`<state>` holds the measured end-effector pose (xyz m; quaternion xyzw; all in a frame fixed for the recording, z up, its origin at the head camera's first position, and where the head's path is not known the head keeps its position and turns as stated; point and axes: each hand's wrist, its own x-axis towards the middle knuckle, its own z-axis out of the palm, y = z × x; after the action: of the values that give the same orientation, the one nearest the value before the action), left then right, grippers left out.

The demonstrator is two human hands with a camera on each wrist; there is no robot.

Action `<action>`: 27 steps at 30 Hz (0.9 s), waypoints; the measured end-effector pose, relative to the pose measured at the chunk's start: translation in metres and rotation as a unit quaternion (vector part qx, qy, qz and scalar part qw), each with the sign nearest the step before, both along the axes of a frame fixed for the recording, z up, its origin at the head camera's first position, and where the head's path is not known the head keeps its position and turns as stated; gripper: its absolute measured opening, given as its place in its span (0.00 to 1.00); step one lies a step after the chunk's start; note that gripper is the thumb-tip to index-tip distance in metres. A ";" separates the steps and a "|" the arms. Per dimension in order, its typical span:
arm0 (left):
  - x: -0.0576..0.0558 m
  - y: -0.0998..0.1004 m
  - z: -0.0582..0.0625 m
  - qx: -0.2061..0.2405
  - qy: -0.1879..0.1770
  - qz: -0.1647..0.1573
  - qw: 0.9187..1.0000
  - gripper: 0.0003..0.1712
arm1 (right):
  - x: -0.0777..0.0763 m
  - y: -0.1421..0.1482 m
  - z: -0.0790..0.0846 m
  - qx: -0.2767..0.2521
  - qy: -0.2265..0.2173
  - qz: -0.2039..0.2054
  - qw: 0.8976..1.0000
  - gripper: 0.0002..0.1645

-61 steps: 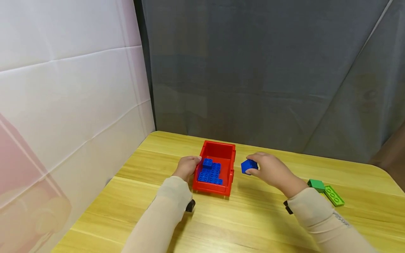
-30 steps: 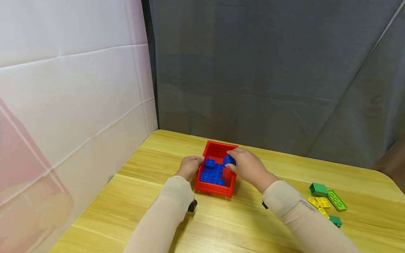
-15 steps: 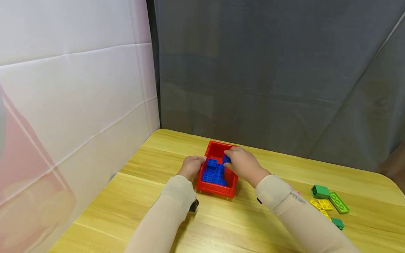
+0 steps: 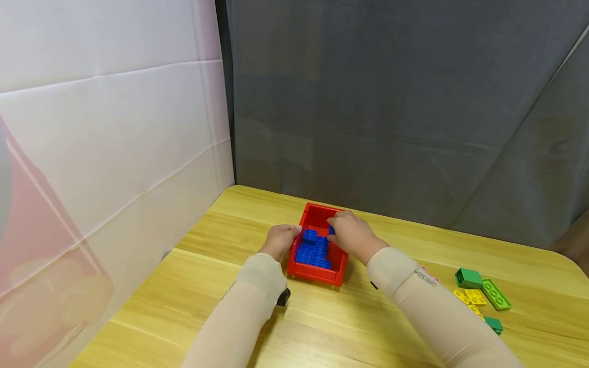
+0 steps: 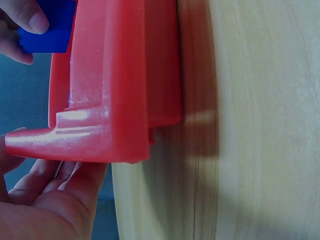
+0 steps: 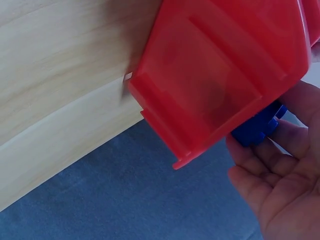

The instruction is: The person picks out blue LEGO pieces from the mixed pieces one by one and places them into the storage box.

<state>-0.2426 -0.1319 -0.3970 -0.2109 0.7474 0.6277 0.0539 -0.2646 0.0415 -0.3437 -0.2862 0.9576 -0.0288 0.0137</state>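
A red plastic bin (image 4: 317, 276) stands on the table with several blue toy bricks (image 4: 313, 253) on its floor, one raised above the others. My left hand (image 4: 279, 240) grips the bin's left rim, thumb over the edge and fingers along the outside in the left wrist view. With my right hand (image 4: 354, 236) I pinch a blue brick (image 6: 257, 127) between thumb and fingers, at the bin's right side just inside the rim. In the head view most of that brick is hidden behind my fingers. The left wrist view also shows the held brick (image 5: 52, 27).
To the right on the wooden table (image 4: 349, 332) lie loose bricks: a dark green one (image 4: 469, 278), a light green one (image 4: 496, 295), yellow ones (image 4: 475, 296) and another green one (image 4: 494, 325). A pink piece shows partly behind my right sleeve (image 4: 409, 286). Grey cloth (image 4: 391, 102) hangs behind.
My right hand has moved left with the blue brick, from beside the bin to within its right rim, and slightly lower. The left hand keeps its grip on the bin.
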 end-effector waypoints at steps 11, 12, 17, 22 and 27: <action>0.002 0.002 0.001 0.008 0.002 0.003 1.000 0.23 | -0.007 -0.008 -0.004 0.018 -0.010 0.003 1.000 0.28; 0.002 0.002 0.001 0.010 0.002 0.005 1.000 0.23 | -0.007 -0.009 -0.004 0.019 -0.012 0.002 1.000 0.27; 0.004 0.005 0.003 0.018 -0.004 0.009 1.000 0.23 | -0.008 -0.012 -0.004 0.032 -0.011 0.004 0.999 0.26; 0.003 0.004 0.000 0.029 -0.001 0.007 1.000 0.23 | -0.011 -0.014 -0.007 0.040 -0.003 0.012 0.999 0.23; 0.002 0.003 -0.003 0.028 -0.001 0.005 1.000 0.23 | -0.013 -0.013 -0.012 0.035 -0.010 0.008 0.999 0.22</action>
<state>-0.2406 -0.1285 -0.3998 -0.2137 0.7282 0.6486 0.0579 -0.2775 0.0289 -0.3555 -0.2925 0.9557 0.0021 0.0332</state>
